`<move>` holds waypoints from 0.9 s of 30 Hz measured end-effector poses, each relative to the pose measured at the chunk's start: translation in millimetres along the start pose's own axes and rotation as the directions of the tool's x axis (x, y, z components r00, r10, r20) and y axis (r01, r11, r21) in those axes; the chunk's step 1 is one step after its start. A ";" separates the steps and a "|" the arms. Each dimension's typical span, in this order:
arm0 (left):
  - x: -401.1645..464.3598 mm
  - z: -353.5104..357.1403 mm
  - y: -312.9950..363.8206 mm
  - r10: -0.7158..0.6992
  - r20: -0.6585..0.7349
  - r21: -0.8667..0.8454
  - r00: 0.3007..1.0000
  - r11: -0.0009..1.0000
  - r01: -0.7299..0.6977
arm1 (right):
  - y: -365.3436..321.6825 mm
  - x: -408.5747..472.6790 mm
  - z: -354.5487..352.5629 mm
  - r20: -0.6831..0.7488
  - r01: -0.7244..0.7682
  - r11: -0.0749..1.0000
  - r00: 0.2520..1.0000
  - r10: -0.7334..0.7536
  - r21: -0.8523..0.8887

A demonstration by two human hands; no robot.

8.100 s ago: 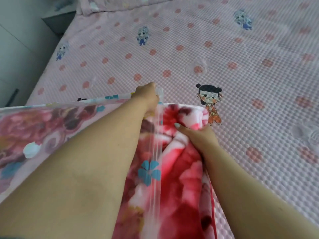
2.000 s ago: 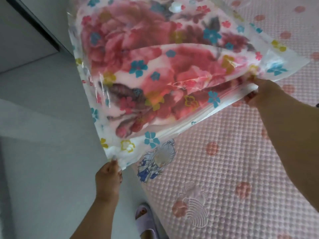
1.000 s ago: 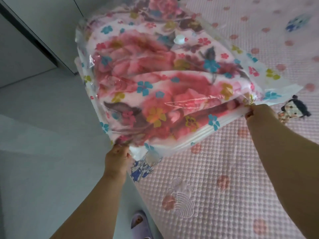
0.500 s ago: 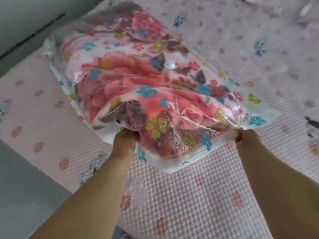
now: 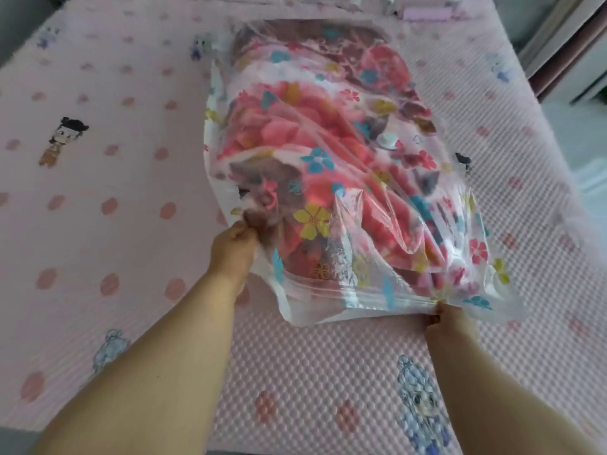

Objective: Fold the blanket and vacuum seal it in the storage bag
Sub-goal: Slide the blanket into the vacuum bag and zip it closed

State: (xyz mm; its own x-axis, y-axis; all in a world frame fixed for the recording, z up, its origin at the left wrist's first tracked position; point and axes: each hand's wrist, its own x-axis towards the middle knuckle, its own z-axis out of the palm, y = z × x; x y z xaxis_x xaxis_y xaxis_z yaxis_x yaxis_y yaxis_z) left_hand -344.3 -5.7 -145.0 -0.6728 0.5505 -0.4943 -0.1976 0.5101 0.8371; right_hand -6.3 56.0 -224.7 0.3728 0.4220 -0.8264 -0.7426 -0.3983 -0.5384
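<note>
Left hand (image 5: 234, 246) was closed, fingers curled, pinching the near-left edge of the storage bag (image 5: 331, 300). Right hand (image 5: 448, 318) was also closed, gripping the bag's near-right corner right at the zip strip (image 5: 348, 295); its fingertips were mostly hidden under the plastic. Both forearms reached in from the bottom of the view.

Bag lay on the bed (image 5: 108, 224), roughly centre-right, long axis running away from the person, near end bunched and lifted slightly between the two hands. Folded floral blanket (image 5: 315, 149) was inside the bag, filling most of it, red-pink with blue and yellow flowers. White round valve (image 5: 387, 139) sat on the bag's top face toward the right. Bag looked puffy and wrinkled. Bed cover was pink, bumpy, with dots and cartoon figures.
</note>
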 end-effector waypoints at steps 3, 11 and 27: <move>-4.9 -34.1 -21.7 -0.084 -0.080 0.014 0.993 0.996 0.086 | 8.1 -11.2 -5.1 0.009 0.025 0.978 1.000 -0.024 -0.208; -28.4 -139.5 -73.4 -0.202 -0.237 0.021 0.950 0.977 0.212 | 3.5 -31.5 -16.6 0.035 0.106 0.921 0.994 -0.101 -0.375; -44.8 -145.0 -80.3 -0.162 -0.207 -0.155 0.965 0.979 0.131 | 32.5 -39.5 -20.8 0.129 0.103 0.918 0.990 -0.058 -0.384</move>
State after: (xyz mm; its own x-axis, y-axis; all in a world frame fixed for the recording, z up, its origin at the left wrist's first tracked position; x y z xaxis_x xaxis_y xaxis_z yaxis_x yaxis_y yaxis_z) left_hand -401.7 -167.2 -156.1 -0.7648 0.3114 -0.5640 -0.3921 0.4696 0.7910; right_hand -33.6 9.5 -213.0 0.3399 0.5459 -0.7658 -0.4295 -0.6343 -0.6428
